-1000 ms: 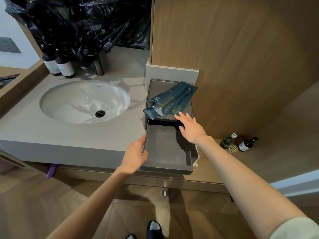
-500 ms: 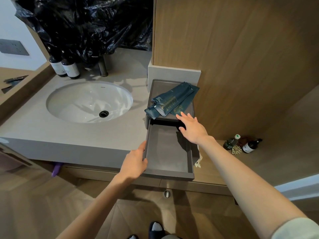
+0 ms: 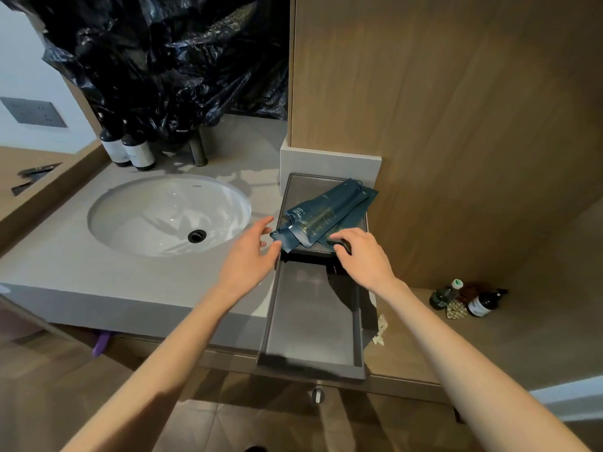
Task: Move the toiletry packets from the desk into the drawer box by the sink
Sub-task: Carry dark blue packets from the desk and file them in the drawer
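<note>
Several dark teal toiletry packets (image 3: pixel 326 216) lie fanned on top of the grey drawer box (image 3: pixel 293 187) to the right of the sink. Below them the box's drawer (image 3: pixel 311 324) is pulled far out toward me and holds nothing. My left hand (image 3: pixel 249 259) hovers at the left front corner of the box, fingers apart, fingertips right by the near ends of the packets. My right hand (image 3: pixel 362 256) rests on the front edge of the box top with curled fingertips touching the packets' near ends; it grips nothing that I can see.
A white oval sink (image 3: pixel 169 215) is set in the grey counter, with two dark bottles (image 3: pixel 129 151) and a tap behind it under black plastic sheeting (image 3: pixel 169 60). A wooden wall panel stands right of the box. Small bottles (image 3: pixel 470 300) sit on the low wooden ledge at right.
My left hand has let go of the drawer's left edge and risen to the packets. My right hand has shifted slightly forward onto the box's front edge. The drawer reaches farther out toward me.
</note>
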The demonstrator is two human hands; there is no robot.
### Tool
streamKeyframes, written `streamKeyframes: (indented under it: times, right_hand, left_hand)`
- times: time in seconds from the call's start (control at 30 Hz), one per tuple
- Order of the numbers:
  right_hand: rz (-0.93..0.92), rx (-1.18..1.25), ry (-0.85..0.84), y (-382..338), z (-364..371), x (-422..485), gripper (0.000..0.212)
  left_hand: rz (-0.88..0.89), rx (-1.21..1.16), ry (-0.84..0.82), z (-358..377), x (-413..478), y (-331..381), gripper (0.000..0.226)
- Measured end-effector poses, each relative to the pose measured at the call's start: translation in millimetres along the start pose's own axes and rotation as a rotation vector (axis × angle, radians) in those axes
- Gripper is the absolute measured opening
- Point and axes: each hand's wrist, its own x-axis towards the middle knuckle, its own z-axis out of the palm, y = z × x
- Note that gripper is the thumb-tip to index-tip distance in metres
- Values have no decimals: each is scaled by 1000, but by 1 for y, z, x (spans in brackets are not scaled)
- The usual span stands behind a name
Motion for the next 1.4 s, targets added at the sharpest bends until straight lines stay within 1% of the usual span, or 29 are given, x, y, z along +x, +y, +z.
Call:
streamKeyframes:
  times: [0.1, 0.17, 0.23, 0.33, 0.5, 0.7, 0.87, 1.03, 1.17, 1.3, 1.4]
  right_hand:
    - [67, 174, 24, -6, -2, 12, 31]
    - [139, 229, 32, -10, -1, 24, 30]
    - [221, 228, 37, -13, 1, 37, 33]
    - [307, 246, 55, -19, 6, 57, 43]
    - [444, 208, 46, -30, 15, 83, 57]
    - [554, 160, 84, -37, 28, 94, 68]
    - [623, 179, 185, -39, 33, 102, 71]
    - [692, 169, 142, -41, 31, 116, 77]
    - [764, 208, 77, -39, 24, 126, 86]
    - [830, 256, 15, -42, 14, 135, 93]
    - [850, 272, 28, -46, 13, 139, 87]
  left_hand:
    - [50, 71, 0, 3, 32, 12, 47]
    - [69, 110, -16, 8, 55, 15, 46]
    - [78, 145, -54, 15, 78, 13, 46]
    - [94, 195, -128, 27, 108, 8, 47]
    - [82, 212, -284, 43, 135, -1, 56]
    - [80, 97, -340, 45, 142, -12, 63]
    - [73, 137, -394, 43, 152, -14, 55]
    - [84, 120, -415, 40, 155, -16, 44]
    - [75, 21, -437, 35, 156, -17, 39]
    - [76, -26, -455, 33, 156, -18, 36]
    - [32, -85, -470, 34, 157, -18, 35]
